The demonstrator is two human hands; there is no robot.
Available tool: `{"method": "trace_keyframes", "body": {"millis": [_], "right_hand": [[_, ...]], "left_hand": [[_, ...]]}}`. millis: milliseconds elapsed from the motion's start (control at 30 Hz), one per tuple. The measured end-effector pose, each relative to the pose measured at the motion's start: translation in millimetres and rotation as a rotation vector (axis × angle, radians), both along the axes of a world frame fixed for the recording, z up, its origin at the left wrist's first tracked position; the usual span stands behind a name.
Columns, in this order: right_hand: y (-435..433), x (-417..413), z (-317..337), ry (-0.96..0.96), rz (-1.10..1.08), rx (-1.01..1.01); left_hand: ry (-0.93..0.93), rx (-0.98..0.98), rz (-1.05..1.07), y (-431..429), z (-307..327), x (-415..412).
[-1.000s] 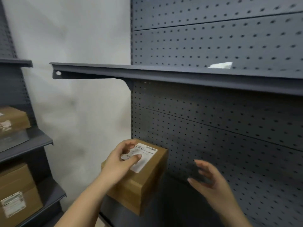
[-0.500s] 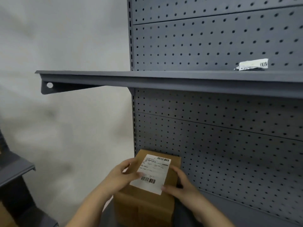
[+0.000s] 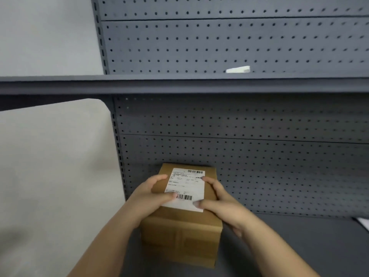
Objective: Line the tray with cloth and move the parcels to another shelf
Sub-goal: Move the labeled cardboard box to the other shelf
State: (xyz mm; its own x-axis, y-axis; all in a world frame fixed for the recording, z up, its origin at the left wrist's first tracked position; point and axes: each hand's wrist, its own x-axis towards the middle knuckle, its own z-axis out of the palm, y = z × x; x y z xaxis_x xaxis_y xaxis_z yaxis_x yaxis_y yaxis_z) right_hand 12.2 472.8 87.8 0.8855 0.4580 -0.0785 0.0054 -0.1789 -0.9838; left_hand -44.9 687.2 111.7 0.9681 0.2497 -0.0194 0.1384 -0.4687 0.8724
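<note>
Since a second ago the right hand (image 3: 223, 204) has come in from open air to the parcel (image 3: 180, 236), which has also moved from beside the rack's left post to a spot in front of the pegboard back panel (image 3: 259, 166). Both hands now clasp this brown cardboard box at 6 o'clock in the view. The left hand (image 3: 149, 194) grips the box's left top edge, fingers curled over the far corner and thumb pressed on the near left part of the white shipping label (image 3: 186, 186). The right hand grips the right top edge in the same way, fingers wrapped along the side and thumb lying on the label's near right corner. The label covers much of the box top, with one barcode at its far edge and another near the thumbs. The box stands upright and square to the panel, low over the grey lower shelf (image 3: 289, 246); whether its base already touches the shelf cannot be told. Above, the grey upper shelf (image 3: 179, 85) runs across the whole view, and at 1 o'clock a flat white packet (image 3: 238, 69) lies on it against the panel. At 4 o'clock, on the lower shelf's right edge, a white corner (image 3: 364, 222) of something shows, well apart from the box. A pale wall (image 3: 50, 156) fills 9 o'clock.
</note>
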Motion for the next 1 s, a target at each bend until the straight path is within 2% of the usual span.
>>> {"method": "trace_keyframes", "body": {"millis": [533,1000], "right_hand": [[-188.1,-27.5,58.0,0.001,-0.279,-0.011],[-454.9,-71.2,98.1,-0.032,-0.531,0.045]], "left_hand": [[-0.008,-0.103,-0.374,-170.8,39.5,46.5],[-0.119,-0.158,-0.587,-450.5,73.7,56.9]]}}
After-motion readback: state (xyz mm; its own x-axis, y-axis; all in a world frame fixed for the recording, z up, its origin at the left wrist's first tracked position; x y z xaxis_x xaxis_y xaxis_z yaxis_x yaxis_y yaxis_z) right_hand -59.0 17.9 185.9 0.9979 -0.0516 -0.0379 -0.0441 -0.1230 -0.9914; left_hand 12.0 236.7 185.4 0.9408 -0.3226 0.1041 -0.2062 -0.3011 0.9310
